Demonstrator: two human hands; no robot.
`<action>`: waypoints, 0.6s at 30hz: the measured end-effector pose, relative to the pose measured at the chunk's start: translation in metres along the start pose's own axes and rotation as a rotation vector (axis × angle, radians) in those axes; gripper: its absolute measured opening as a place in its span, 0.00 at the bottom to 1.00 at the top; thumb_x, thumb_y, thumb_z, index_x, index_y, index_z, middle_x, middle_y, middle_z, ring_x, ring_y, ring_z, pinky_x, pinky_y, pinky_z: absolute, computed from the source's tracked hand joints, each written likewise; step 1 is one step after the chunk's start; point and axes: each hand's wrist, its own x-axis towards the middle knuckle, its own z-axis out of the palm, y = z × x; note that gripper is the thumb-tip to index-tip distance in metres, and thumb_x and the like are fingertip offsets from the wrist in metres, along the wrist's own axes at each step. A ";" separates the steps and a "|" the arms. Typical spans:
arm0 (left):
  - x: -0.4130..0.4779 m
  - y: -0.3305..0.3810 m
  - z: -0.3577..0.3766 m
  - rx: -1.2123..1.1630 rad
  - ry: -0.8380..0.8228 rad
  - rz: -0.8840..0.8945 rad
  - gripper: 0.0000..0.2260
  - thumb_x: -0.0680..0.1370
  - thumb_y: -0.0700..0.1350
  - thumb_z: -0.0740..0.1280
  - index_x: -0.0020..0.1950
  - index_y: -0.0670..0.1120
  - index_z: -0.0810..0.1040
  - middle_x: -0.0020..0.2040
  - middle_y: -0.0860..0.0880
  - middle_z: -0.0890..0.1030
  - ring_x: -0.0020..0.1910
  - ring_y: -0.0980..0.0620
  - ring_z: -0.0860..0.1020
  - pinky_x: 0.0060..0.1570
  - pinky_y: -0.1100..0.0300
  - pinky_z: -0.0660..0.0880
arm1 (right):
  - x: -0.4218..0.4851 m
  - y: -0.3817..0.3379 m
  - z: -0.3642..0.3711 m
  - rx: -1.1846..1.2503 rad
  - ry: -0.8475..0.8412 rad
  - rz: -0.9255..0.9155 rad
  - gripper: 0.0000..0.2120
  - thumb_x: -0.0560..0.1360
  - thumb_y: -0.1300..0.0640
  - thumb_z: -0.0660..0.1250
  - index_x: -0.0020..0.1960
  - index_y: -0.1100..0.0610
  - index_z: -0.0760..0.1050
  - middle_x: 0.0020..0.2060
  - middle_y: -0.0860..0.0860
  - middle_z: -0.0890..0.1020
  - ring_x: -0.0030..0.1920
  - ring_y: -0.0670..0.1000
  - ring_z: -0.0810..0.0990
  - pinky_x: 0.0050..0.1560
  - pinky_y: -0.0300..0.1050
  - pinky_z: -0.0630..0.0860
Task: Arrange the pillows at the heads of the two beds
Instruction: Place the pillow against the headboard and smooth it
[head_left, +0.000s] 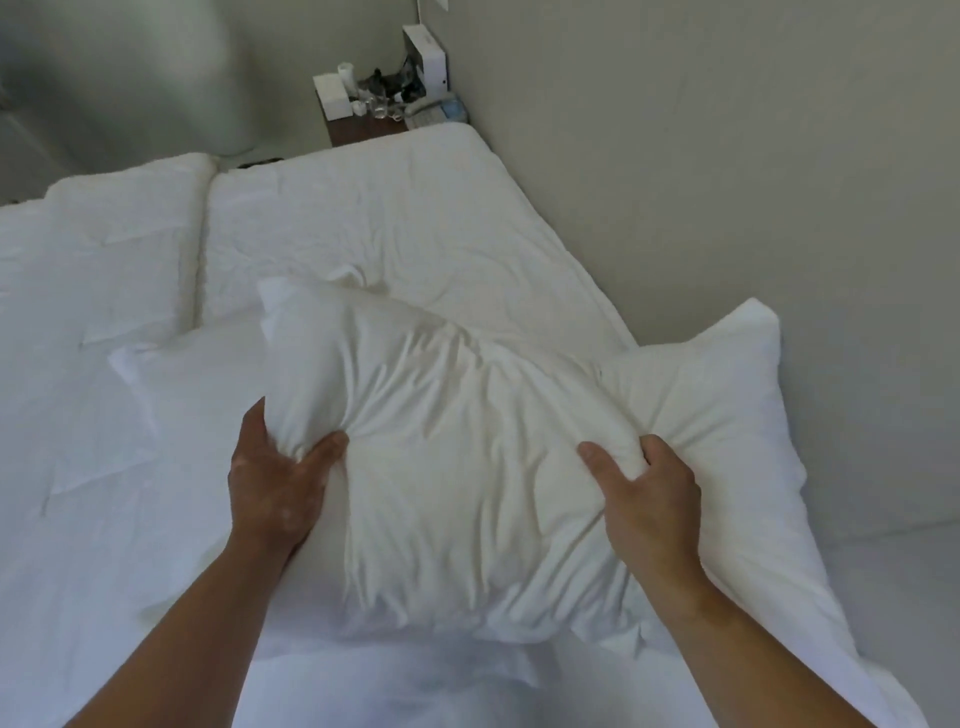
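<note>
We've got the pillow (457, 441) pinched at mid-frame, left hand (280, 483) and right hand (644, 499) gripping opposite sides, its length running toward upper left.

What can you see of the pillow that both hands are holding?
The held pillow is white, soft and plump, in a creased fabric case. It lies tilted, one corner pointing up and left. The left hand pinches its left edge and the right hand its right edge, fingers pressed into the fabric. It partly covers the right pillow near the wall and the left pillow, over the white bed.
</note>
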 end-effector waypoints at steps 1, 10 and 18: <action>0.002 0.005 0.009 0.005 -0.055 0.041 0.35 0.65 0.55 0.77 0.70 0.51 0.69 0.60 0.48 0.80 0.58 0.44 0.78 0.58 0.48 0.74 | -0.011 0.007 -0.012 0.007 0.031 0.037 0.22 0.71 0.39 0.74 0.37 0.58 0.74 0.33 0.49 0.81 0.37 0.52 0.80 0.41 0.51 0.77; 0.022 0.055 0.121 0.148 -0.460 0.357 0.34 0.67 0.55 0.77 0.70 0.50 0.69 0.55 0.47 0.78 0.55 0.45 0.76 0.55 0.55 0.70 | -0.073 0.075 -0.053 0.082 0.294 0.355 0.18 0.73 0.41 0.72 0.40 0.55 0.73 0.36 0.48 0.81 0.39 0.51 0.81 0.43 0.51 0.77; 0.032 0.071 0.227 0.441 -0.633 0.491 0.39 0.68 0.55 0.76 0.74 0.50 0.63 0.66 0.39 0.75 0.64 0.37 0.73 0.63 0.47 0.69 | -0.071 0.152 -0.032 -0.084 0.300 0.493 0.25 0.74 0.34 0.64 0.53 0.56 0.72 0.43 0.50 0.83 0.47 0.57 0.82 0.51 0.55 0.78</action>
